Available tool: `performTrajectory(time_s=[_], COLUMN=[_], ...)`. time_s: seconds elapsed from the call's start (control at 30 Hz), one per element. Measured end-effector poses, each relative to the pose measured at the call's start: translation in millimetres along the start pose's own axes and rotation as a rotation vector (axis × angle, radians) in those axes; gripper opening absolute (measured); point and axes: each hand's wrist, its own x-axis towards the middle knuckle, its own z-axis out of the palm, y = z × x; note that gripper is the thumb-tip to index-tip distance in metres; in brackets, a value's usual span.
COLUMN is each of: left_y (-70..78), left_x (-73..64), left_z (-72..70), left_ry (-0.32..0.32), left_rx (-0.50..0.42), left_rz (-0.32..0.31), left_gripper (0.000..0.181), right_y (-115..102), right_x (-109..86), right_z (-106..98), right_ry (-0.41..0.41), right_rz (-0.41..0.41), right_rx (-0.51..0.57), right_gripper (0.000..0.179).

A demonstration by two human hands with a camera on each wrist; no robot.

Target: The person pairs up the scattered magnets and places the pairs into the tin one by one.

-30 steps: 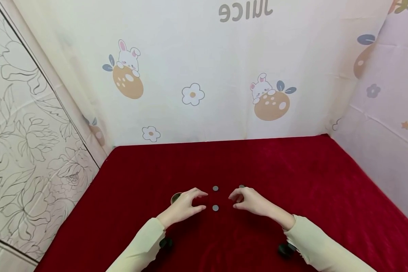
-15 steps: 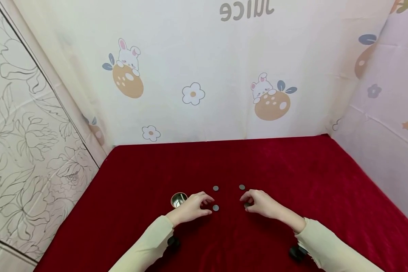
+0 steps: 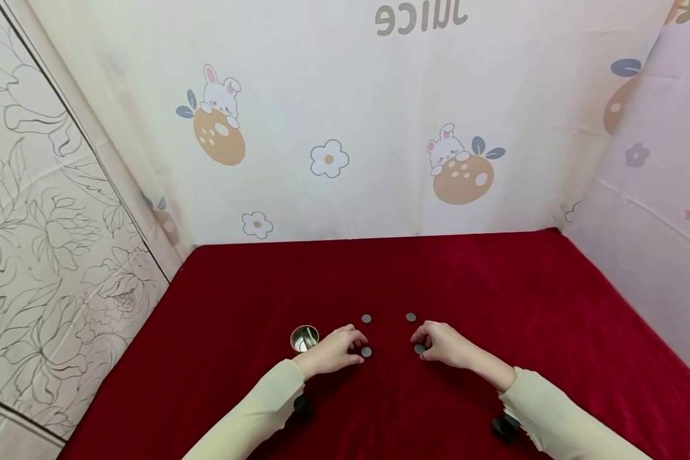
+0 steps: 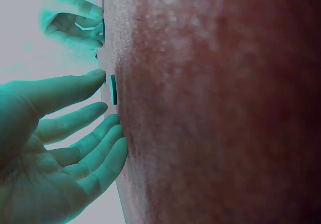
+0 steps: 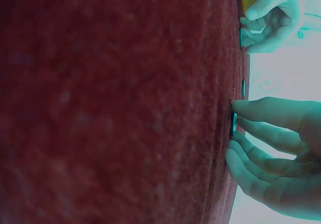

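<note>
Several small grey discs lie flat on the red cloth. My left hand [image 3: 336, 350] is at the near left disc [image 3: 366, 352], thumb and fingers bent loosely either side of it. In the left wrist view that disc [image 4: 113, 90] stands apart from the thumb tip. My right hand [image 3: 445, 345] reaches round the near right disc [image 3: 419, 349]; its thumb and fingertips touch down close to the disc's edge, without a plain pinch. Beyond the hands lie the far left disc [image 3: 366, 318] and the far right disc [image 3: 411, 317].
A small round tin [image 3: 292, 340] with a shiny inside stands left of my left hand, close to its wrist; something pale lies in it. Red cloth [image 3: 471, 275] covers the table. A printed curtain [image 3: 379, 211] hangs along the back edge.
Both hands have moved right. The left hand has uncovered the tin and come to the near left disc. The right hand has come down round the near right disc. The discs lie where they were.
</note>
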Motion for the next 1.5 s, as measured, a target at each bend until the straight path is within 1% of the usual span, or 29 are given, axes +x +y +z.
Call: performTrajectory(time_s=[0.27, 0.67, 0.93, 1.1, 1.3, 1.43, 1.5], left_y=[1.3, 2.2, 4.9, 4.7, 6.0, 7.8, 8.9], left_x=[6.7, 13.5, 16.9, 19.5, 21.7, 23.2, 23.7], left_z=[3.2, 7.5, 6.7, 7.4, 7.8, 8.3, 8.6], left_ry=[-0.039, -0.013, -0.012, -0.016, -0.019, -0.021, -0.022], left_rx=[0.016, 0.092, 0.071, 0.064, 0.073, 0.073, 0.073], left_rz=[-0.043, -0.041, -0.039, -0.043, -0.03, -0.041, -0.047], left_gripper=[0.021, 0.014, 0.013, 0.013, 0.012, 0.012, 0.012], right_y=[4.5, 0.7, 0.8, -3.5, -9.2, -12.4, -14.0], right_x=[1.3, 2.9, 7.8, 13.0, 20.2, 23.2, 24.1], right_z=[-0.2, -0.2, 4.1, 6.4, 10.8, 13.5, 14.7], right_ry=[0.007, 0.011, 0.004, -0.005, -0.017, -0.028, -0.036], right_rz=[-0.025, -0.011, -0.035, -0.04, -0.048, -0.037, -0.045], right_rx=[-0.024, -0.039, 0.0, 0.002, -0.011, -0.002, 0.0], right_gripper=[0.018, 0.012, 0.01, 0.01, 0.009, 0.008, 0.009])
